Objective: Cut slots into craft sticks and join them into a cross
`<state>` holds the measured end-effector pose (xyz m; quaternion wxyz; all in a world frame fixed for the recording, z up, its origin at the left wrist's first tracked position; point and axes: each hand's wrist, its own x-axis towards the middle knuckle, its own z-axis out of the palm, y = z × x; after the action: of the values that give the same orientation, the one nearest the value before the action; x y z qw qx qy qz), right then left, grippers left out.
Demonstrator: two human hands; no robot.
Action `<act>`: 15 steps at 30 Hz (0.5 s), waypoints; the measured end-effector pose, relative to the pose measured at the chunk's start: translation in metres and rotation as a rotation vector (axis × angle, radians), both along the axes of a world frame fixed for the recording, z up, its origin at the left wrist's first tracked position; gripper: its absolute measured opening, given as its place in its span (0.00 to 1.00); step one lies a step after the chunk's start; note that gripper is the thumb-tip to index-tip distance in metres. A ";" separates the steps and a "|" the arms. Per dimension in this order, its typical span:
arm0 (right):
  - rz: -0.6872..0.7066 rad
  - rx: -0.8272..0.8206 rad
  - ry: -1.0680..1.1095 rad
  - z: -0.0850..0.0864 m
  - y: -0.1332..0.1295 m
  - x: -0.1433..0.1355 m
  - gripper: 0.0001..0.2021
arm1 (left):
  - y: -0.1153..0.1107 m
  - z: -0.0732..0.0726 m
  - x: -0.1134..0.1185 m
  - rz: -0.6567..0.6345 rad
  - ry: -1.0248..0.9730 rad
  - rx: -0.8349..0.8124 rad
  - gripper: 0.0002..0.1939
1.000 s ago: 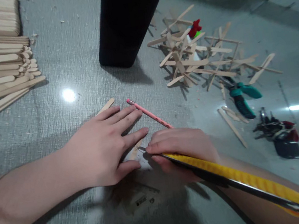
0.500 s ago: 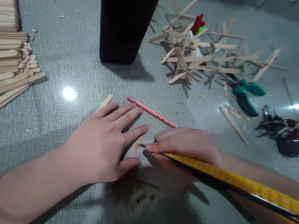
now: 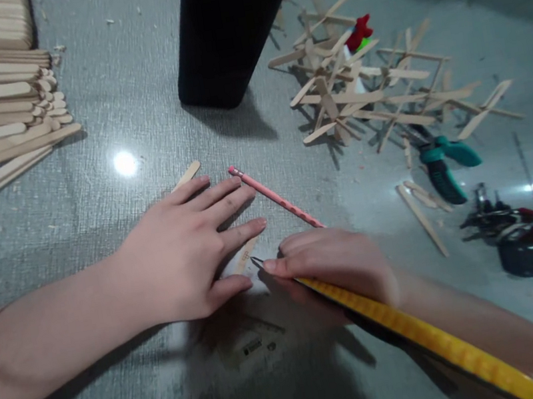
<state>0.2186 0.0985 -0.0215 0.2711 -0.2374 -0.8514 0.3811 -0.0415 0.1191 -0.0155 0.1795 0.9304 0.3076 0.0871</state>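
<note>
Fingers spread wide, a left hand (image 3: 186,247) is pressing down on a wooden stick (image 3: 244,257) on the counter (image 3: 126,80), apparently steadying it, while the right hand (image 3: 334,261) is wrapping its fingers round a yellow cutter (image 3: 435,338) near the tip, likely for control, its handle slanting toward four o'clock; from the stick, a pink pencil (image 3: 277,198) is lying at one o'clock, joined sticks (image 3: 346,98) at two

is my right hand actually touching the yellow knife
Touching. The head view shows the right hand gripping the yellow knife, thumb and fingers closed at its front end.
</note>
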 end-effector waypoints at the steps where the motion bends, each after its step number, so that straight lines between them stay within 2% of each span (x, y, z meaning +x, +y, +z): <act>1: -0.022 0.010 -0.016 0.002 0.000 -0.001 0.11 | 0.000 0.000 0.000 0.000 0.000 0.007 0.34; 7: -0.073 0.138 -0.179 0.015 0.006 -0.004 0.09 | 0.001 -0.005 0.003 0.004 -0.019 0.052 0.36; 15: -0.077 0.092 -0.162 0.016 0.007 -0.008 0.11 | 0.001 -0.002 0.004 0.001 0.000 0.039 0.36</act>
<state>0.2102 0.1059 -0.0050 0.2266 -0.2874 -0.8773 0.3106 -0.0377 0.1199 -0.0171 0.1614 0.9335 0.3065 0.0929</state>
